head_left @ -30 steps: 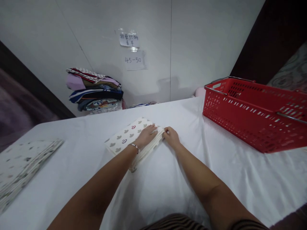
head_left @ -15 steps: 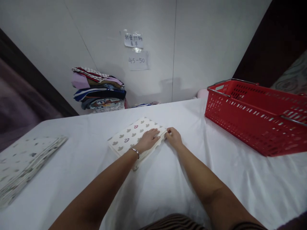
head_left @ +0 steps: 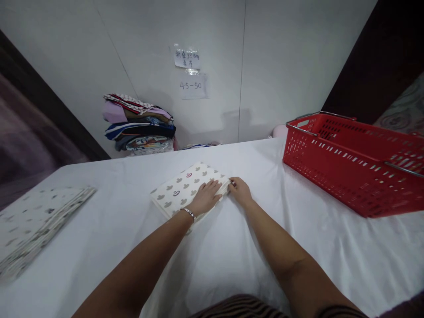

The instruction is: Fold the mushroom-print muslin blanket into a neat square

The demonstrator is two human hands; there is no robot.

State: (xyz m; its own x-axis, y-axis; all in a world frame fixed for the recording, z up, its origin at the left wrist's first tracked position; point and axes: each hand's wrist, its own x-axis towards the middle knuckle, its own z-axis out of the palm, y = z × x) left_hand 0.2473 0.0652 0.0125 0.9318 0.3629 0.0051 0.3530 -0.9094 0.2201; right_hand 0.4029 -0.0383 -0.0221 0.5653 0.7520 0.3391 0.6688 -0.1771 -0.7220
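Observation:
A folded cream cloth (head_left: 179, 190) printed with grey and a few coloured mouse-head shapes lies flat in the middle of the white-covered table. My left hand (head_left: 207, 196), with a bracelet at the wrist, rests palm down on its top with the fingers stretched out. At the cloth's right corner, my right hand (head_left: 240, 190) has its fingers closed, pinching the layered edge. The fingertips of that hand are partly hidden.
A red plastic basket (head_left: 338, 168) with metal handles stands at the right. On the left lies a folded stack of similar printed cloth (head_left: 39, 221). Behind the table, a pile of folded fabrics (head_left: 139, 123) leans near the wall, below paper signs (head_left: 194, 86).
Both hands stay at the same places on the cloth; the left hand has shifted very slightly. The whole view has tilted a little.

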